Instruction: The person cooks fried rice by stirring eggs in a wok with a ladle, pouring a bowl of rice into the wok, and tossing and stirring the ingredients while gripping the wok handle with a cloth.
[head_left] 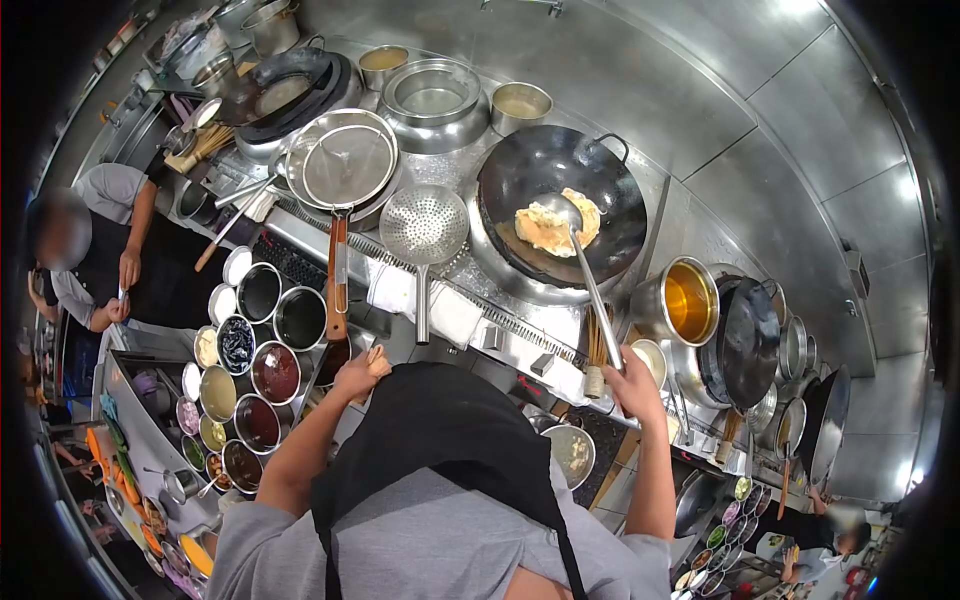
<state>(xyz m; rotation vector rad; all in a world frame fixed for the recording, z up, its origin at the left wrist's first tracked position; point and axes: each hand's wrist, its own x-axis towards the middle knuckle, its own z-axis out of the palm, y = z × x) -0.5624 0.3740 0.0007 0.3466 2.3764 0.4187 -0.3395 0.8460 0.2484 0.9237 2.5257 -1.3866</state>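
Observation:
A long-handled metal ladle [590,275] runs from my right hand [634,387] up into a black wok [625,185], and my fingers are wrapped round its handle. The bowl of the ladle touches a pale yellow, egg-like mass [545,232] in the wok. My left hand [360,376] is closed beside the black apron, away from the wok. Whatever its curled fingers may hold is hidden. Between that hand and the wok lie a perforated skimmer [424,225] and a fine mesh strainer [343,165] with a wooden handle.
Bowls of sauces [275,372] and ingredients stand at the left. A pot of amber oil [690,302] sits right of the wok, beside a bamboo brush [598,345]. White cloths [450,312] lie along the stove front. One co-worker [110,240] stands far left, another [815,530] lower right.

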